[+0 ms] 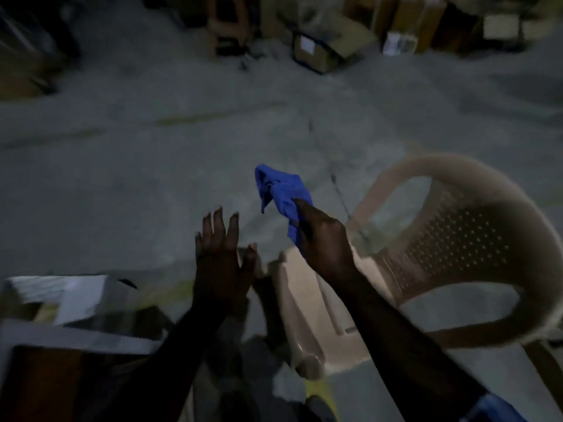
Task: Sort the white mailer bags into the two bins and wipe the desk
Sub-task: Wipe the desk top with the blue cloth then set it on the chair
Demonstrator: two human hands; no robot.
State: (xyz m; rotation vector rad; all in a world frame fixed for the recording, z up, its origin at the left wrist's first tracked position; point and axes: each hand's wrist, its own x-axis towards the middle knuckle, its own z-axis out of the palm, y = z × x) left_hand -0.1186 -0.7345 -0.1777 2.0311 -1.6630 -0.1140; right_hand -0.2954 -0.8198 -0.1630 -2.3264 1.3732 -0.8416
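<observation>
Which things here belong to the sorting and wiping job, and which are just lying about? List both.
Job: blue cloth, gripped by the right hand; left hand, open and empty.

Lying about: beige plastic chair; cardboard boxes on the far floor.

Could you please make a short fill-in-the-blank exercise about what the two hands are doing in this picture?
1. The right hand grips a crumpled ____ cloth.
2. The left hand is ____, with its fingers spread, and holds nothing.
3. Beside the right arm stands a beige plastic ____ with a perforated back.

Missing words: blue; open; chair
</observation>
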